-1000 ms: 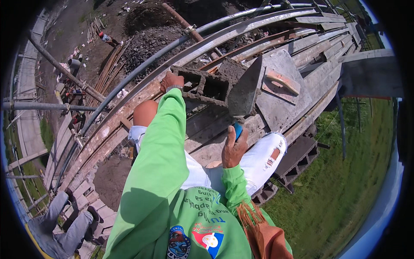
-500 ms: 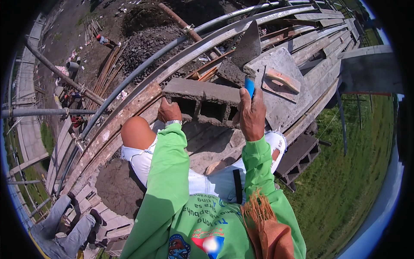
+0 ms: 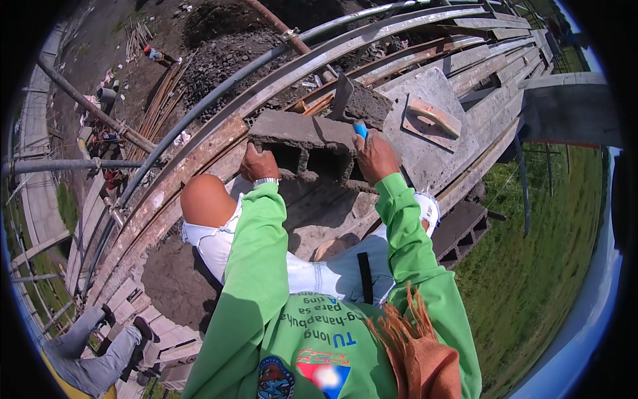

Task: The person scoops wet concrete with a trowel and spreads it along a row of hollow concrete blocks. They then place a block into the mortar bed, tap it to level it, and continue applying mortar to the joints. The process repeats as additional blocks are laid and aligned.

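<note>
A grey hollow concrete block (image 3: pixel 302 128) lies crosswise before my knees, its open cells turned toward me. My left hand (image 3: pixel 259 163) is closed on the block's left end, the fingers curled over its edge. At the right end of the block, my right hand (image 3: pixel 377 159) is wrapped round the blue handle of a trowel (image 3: pixel 343 96) and presses against the block. The blade points away from me, seen nearly edge-on, beside a second grey block (image 3: pixel 367 106) just beyond. Part of the handle is hidden in my fist.
A wooden-handled float (image 3: pixel 432 123) lies on a grey board (image 3: pixel 425 86) to the right. Wet mortar (image 3: pixel 176 282) is heaped at lower left. Another hollow block (image 3: pixel 458 233) sits by my right knee. Metal rails (image 3: pixel 286 73) curve along the drop; a person's legs (image 3: pixel 106 352) show lower left.
My right hand has moved left and up onto the block's right end. The trowel blade, broad and raised before, has swung down and left. My left hand stays on the block.
</note>
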The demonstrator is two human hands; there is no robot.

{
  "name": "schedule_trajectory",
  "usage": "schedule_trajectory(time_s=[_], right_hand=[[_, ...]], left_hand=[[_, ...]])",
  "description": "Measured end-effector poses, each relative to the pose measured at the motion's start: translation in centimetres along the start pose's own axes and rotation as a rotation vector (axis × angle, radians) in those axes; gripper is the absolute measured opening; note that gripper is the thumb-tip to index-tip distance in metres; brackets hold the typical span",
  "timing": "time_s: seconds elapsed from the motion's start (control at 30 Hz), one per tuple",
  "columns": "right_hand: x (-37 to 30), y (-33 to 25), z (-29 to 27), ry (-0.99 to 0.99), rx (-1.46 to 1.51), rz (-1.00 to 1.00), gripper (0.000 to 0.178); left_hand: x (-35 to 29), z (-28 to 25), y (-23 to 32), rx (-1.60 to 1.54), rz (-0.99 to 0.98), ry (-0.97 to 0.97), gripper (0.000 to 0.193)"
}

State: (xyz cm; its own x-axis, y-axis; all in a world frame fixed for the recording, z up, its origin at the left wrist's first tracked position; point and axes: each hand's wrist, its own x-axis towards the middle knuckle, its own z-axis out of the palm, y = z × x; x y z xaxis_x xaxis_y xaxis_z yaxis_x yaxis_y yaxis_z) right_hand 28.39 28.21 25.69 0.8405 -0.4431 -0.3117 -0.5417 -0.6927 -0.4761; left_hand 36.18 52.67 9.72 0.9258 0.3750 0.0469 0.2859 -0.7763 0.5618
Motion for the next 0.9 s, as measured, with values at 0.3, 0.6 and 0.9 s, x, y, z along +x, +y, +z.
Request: schedule_trajectory(time_s=[0.3,0.6,0.9], right_hand=[[1.9,-0.2,0.2,0.129,0.098,0.118,0.05],[3.0,-1.0,-0.1,0.06,-0.035,-0.021,0.048],[4.9,0.0,1.1,-0.194,-0.202,0.057,0.058]], left_hand=[[-0.2,0.5,-0.5,0.024,-0.048,-0.031,0.051],[-0.4,0.9,-1.5,0.006,-0.032,-0.027,0.051],[-0.6,0.1,-0.9,-0.038,-0.031,-0.03,0.044]])
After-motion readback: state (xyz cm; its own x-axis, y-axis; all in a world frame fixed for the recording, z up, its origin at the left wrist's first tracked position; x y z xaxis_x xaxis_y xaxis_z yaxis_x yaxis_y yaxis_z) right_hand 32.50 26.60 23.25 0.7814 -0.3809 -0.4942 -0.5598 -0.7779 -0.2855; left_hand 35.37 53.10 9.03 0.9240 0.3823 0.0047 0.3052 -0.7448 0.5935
